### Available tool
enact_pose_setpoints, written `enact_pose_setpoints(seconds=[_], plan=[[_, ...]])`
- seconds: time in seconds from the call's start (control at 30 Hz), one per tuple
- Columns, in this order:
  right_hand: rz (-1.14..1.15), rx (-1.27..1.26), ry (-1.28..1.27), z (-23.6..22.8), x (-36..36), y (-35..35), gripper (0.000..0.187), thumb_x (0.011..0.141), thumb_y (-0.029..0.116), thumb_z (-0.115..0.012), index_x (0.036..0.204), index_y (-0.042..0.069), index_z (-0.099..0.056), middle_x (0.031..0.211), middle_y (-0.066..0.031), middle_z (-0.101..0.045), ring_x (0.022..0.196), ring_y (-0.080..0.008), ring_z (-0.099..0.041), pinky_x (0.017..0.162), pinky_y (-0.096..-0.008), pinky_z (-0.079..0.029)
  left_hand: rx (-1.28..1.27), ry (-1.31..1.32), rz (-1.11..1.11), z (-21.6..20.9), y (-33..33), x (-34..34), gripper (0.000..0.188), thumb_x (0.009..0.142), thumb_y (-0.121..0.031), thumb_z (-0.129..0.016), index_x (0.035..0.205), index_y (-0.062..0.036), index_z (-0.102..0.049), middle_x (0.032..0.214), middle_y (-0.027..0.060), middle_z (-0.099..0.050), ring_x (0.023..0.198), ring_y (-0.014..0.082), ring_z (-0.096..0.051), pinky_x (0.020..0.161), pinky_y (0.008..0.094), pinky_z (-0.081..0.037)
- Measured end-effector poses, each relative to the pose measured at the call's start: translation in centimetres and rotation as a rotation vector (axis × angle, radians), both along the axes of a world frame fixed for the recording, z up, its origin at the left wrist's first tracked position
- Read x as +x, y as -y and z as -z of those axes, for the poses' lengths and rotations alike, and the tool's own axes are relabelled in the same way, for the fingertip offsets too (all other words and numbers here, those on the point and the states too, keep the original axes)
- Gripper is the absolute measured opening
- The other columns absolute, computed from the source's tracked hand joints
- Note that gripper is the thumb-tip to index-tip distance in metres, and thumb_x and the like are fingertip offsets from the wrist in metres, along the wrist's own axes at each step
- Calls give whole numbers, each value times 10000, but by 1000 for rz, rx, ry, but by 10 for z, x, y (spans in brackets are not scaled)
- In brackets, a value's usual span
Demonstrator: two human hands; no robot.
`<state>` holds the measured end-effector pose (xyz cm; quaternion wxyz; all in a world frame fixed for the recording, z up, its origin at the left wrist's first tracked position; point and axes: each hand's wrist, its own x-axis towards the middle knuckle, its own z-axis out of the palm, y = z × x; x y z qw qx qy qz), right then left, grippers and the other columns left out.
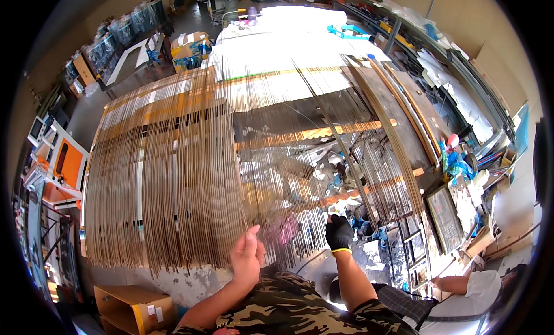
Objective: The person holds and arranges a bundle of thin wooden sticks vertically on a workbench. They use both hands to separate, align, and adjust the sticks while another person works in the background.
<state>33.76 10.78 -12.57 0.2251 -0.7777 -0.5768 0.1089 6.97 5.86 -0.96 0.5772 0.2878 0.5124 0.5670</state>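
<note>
rods (167, 179) everywhere, basically: a huge spread of thin tan metal rods lay side by side across the work table (300, 41), filling most of the view, with the thick pile sitting on the left part of that table and a sparser bunch further right. beyond the rods the far end of the table was bright white. right of the rods a few flat brown boards (404, 110) leaned along the table edge, and below those sat a dark picture frame (444, 211). under the near left corner of the rods was an open cardboard box (130, 306).

left hand (247, 257) was bare and up at the near ends of the rods, thumb sticking up, fingers curled in on a few rod ends as far as i could see. right hand (339, 232) wore a black glove and was closed into a fist around a single longer rod (334, 139) that ran diagonally up over the sparse bunch. someone else's arm in a white sleeve (482, 286) sat off to the lower right of the rods.
</note>
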Motion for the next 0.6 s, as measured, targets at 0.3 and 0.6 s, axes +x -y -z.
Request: enact_pose_setpoints(seconds=[0.3,0.6], plan=[[-28,-18,-90,16,4,-1,217,844,247,-590,933,70,-679,888,-173,-658,865,-366,-622,751,-413,-489,17,1,-7,1,1,-2,357,1010,-294,-469,1207,-15,-573,623,-13,-504,480,52,-403,426,214,-338],[-56,-29,-96,22,7,2,232,840,284,-558,911,90,-664,850,-188,-631,811,-395,-604,716,-470,-469,34,8,0,1,1,0,358,1017,-286,-448,1198,-4,-573,618,4,-504,479,54,-400,436,207,-339]])
